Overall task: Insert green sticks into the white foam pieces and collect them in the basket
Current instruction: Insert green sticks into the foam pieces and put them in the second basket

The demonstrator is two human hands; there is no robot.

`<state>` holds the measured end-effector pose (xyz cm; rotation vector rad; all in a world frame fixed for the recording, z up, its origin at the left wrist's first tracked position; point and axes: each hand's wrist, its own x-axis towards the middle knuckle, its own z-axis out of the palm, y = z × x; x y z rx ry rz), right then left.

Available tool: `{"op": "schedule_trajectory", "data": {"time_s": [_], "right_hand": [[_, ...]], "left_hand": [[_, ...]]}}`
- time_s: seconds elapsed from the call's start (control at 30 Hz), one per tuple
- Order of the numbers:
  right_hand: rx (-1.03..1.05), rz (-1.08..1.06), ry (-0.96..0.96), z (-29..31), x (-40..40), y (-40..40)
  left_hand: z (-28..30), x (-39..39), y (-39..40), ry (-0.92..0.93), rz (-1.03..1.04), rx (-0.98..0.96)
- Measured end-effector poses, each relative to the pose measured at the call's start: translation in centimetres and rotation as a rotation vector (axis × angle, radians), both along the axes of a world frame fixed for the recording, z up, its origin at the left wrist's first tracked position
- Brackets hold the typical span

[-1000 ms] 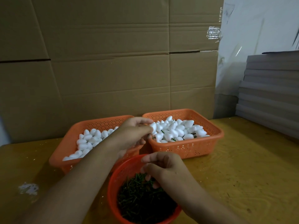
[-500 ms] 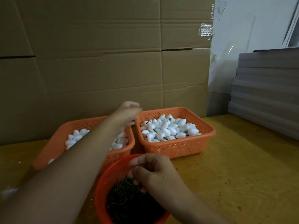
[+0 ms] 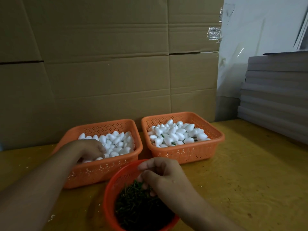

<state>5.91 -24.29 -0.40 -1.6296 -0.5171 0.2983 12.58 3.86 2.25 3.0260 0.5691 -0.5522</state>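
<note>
My left hand [image 3: 90, 150] reaches into the left orange basket [image 3: 100, 172], its fingers curled down over a plain white foam piece [image 3: 99, 158] in the pile [image 3: 118, 142]. My right hand [image 3: 165, 177] is in the round red basket [image 3: 108, 194] at the front, with fingertips pinching among the green sticks [image 3: 138, 209]. The right orange basket [image 3: 183, 155] holds white foam pieces with green sticks in them [image 3: 176, 134].
The baskets stand on a yellow wooden table [image 3: 241, 172]. A wall of brown cardboard [image 3: 108, 72] rises just behind them. A stack of grey boards [image 3: 275, 97] sits at the back right. Small white crumbs lie on the table at the left.
My left hand has swung from over the right basket back to the left basket and dropped onto the plain foam pieces. My right hand stays in the round basket of sticks.
</note>
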Motion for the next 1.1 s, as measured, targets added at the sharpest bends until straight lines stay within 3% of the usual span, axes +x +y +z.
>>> {"op": "schedule_trajectory", "data": {"time_s": [0.2, 0.37, 0.47, 0.73, 1.1], "right_hand": [[-0.001, 0.000, -0.014, -0.1, 0.2, -0.1], [-0.002, -0.003, -0.022, 0.0, 0.3, -0.3], [-0.015, -0.005, -0.032, 0.0, 0.3, -0.4], [-0.026, -0.014, -0.064, -0.4, 0.5, -0.2], [-0.165, -0.039, -0.222, -0.6, 0.7, -0.5]], "left_hand": [[0.0, -0.4, 1.2, -0.255, 0.046, -0.219], [1.1, -1.8, -1.3, -0.815, -0.020, -0.471], [1.3, -4.3, -4.0, -0.987, -0.136, -0.589], [-0.1, -8.7, -8.4, -1.032, -0.345, -0.636], [-1.3, -8.7, -9.1, -1.030, -0.329, -0.620]]}}
